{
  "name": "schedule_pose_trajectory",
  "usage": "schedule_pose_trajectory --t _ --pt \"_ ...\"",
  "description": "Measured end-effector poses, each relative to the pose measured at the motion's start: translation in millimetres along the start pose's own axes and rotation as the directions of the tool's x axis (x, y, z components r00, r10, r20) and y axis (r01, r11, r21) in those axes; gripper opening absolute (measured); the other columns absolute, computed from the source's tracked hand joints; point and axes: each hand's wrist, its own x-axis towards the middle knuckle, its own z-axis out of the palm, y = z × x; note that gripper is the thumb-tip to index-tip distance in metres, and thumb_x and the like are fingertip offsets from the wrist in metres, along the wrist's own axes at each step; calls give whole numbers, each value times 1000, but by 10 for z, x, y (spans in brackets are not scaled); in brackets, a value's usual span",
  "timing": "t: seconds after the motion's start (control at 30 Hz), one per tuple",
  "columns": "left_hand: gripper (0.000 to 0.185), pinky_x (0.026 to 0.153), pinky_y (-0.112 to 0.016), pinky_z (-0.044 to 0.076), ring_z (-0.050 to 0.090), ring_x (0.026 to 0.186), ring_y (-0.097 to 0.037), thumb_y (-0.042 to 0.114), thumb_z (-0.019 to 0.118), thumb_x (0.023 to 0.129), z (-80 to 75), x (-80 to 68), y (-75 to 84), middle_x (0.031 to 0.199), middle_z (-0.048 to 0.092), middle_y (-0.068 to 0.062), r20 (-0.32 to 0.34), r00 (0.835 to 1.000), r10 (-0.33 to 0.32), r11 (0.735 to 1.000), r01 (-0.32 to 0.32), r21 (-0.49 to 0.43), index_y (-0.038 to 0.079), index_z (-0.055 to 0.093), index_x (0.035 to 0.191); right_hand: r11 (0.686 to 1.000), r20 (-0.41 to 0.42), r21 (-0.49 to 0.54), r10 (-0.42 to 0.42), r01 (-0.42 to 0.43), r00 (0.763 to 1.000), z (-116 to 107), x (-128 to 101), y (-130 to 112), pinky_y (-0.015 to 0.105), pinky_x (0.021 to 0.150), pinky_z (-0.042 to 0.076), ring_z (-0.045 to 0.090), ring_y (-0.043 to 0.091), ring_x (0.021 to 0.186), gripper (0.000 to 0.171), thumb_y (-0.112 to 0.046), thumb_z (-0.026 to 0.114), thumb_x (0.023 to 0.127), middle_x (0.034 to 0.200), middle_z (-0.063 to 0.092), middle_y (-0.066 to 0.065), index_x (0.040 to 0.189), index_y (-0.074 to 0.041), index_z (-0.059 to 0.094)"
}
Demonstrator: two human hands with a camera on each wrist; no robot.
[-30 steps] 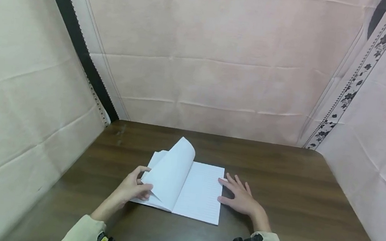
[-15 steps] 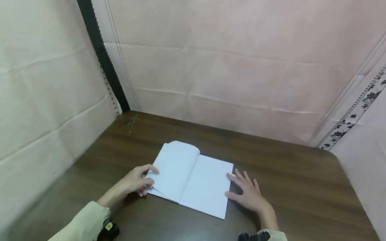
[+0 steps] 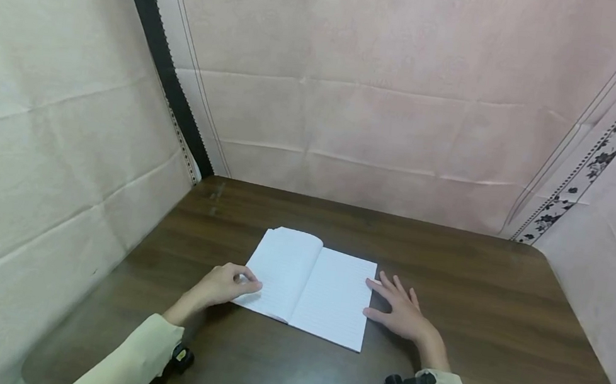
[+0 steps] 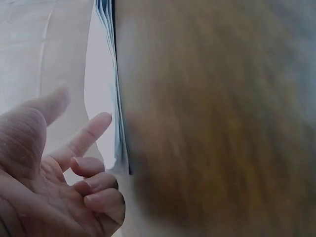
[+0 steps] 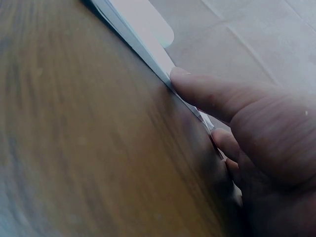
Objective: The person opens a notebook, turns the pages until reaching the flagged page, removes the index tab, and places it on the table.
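An open notebook (image 3: 330, 296) with lined white pages lies on the table, its left stack of pages bulging near the spine. My left hand (image 3: 226, 285) is at the notebook's left edge. In the left wrist view, the index finger of this left hand (image 4: 64, 173) reaches to the page edges (image 4: 101, 94), the thumb stands apart and the other fingers are bent. Nothing shows between thumb and index. Spread fingers of my right hand (image 3: 400, 310) rest along the right edge. In the right wrist view, the right thumb (image 5: 207, 94) touches the notebook's border (image 5: 143, 44).
The brown wooden table (image 3: 275, 378) extends around the notebook on all sides. Pale cloth (image 3: 361, 122) hangs behind it and at both sides, with a dark strip (image 3: 168, 68) at left and a floral band (image 3: 603, 156) at right.
A page that my left hand held raised has come down onto the left side. The left hand has since released it and drawn its thumb and index together. The right hand stays put.
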Motion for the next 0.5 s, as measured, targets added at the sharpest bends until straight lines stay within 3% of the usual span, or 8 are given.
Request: schedule_pose_trajectory --t 0.1,0.27,0.37,0.5 --pt "35 59 -32 36 46 75 -15 64 57 71 41 6 107 84 53 2 -16 1000 8 999 -7 50 32 64 85 1000 3 -1 9 -9 1000 -2 -17 8 60 98 -5 1 33 135 67 -55 56 78 148 16 5 137 -32 32" --pt "36 59 -28 37 47 71 -11 63 54 74 125 45 307 77 52 8 -44 988 147 986 -142 91 31 65 82 1000 3 9 14 -14 1000 -4 -36 -2 59 99 -6 1 31 135 67 -55 55 78 148 15 4 137 -33 32" --pt "40 62 -27 39 48 72 -7 65 48 76 187 79 412 77 54 11 -28 974 226 970 -223 93 30 65 83 1000 4 3 11 -11 1000 5 -36 -7 59 99 -6 1 31 135 67 -55 55 78 148 14 3 137 -33 32" --pt "44 68 -26 40 49 75 -5 67 42 79 265 109 552 80 54 13 9 959 284 956 -284 69 29 64 87 1000 -1 -11 9 -9 1000 17 -16 -10 59 99 -5 2 31 135 67 -56 54 78 148 15 3 137 -34 32"
